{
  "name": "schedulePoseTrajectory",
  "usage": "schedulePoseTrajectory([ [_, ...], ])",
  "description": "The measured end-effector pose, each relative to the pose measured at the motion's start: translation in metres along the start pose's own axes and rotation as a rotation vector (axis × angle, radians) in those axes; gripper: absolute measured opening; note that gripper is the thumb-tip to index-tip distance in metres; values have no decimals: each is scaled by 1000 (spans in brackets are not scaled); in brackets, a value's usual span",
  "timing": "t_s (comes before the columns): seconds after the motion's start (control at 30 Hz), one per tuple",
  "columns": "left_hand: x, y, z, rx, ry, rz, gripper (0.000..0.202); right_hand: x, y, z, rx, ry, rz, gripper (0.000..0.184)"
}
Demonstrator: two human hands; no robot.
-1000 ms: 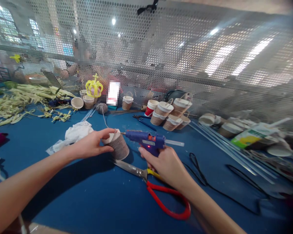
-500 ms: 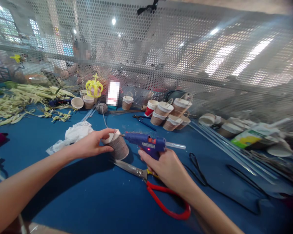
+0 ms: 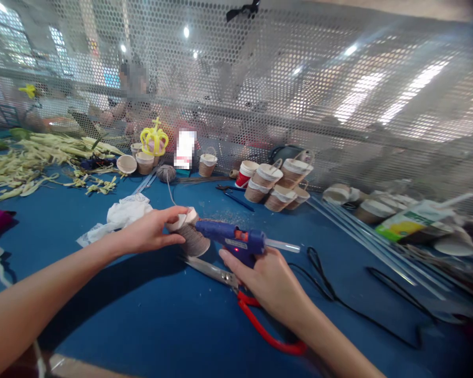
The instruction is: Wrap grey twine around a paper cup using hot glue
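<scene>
A small paper cup (image 3: 195,239), wrapped in grey-brown yarn with a white band at its rim, is tilted on the blue table. My left hand (image 3: 160,228) grips it by the rim, thumb and fingers closed round the edge. In my right hand (image 3: 270,275) is a blue glue gun (image 3: 230,234) with a lit red light and a clear glue stick out of its back. Its nozzle end is at the cup's upper right side; whether it touches is hidden. Red-handled scissors (image 3: 216,273) lie partly under my right hand. Yarn runs from the cup to a grey ball (image 3: 166,174).
Crumpled white cloth (image 3: 128,212) lies left of the cup. Several wrapped cups (image 3: 279,197) are stacked behind, near pliers (image 3: 236,198). Clear glue sticks (image 3: 362,241) and a black cord (image 3: 339,299) lie right. Pale husks (image 3: 39,157) spread left. A perforated metal screen (image 3: 236,79) stands behind.
My right hand has brought the glue gun slightly left and down, its nozzle closer against the cup. My left hand keeps its hold on the rim. The view has shifted a little.
</scene>
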State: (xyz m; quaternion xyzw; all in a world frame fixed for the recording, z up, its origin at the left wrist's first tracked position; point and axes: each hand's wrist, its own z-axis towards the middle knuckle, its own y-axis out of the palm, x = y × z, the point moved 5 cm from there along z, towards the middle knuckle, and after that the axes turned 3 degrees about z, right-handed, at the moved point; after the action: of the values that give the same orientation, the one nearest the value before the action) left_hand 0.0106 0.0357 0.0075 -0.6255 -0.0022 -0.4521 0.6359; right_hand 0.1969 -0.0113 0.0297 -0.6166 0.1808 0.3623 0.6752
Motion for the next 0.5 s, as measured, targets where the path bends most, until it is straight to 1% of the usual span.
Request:
schedulePoseTrajectory([
  [0.1, 0, 1, 0, 2, 6, -22, 51, -3, -4, 1, 41, -35, -29, 19],
  [0.27, 0, 0, -1, 21, 23, -22, 51, -6, -2, 1, 23, -45, -37, 21],
  [0.4, -1, 1, -1, 5, 9, -26, 52, -8, -3, 2, 59, -79, -20, 20],
  [0.5, -1, 1, 0, -1, 14, -31, 53, -9, -4, 2, 50, -81, -22, 19],
])
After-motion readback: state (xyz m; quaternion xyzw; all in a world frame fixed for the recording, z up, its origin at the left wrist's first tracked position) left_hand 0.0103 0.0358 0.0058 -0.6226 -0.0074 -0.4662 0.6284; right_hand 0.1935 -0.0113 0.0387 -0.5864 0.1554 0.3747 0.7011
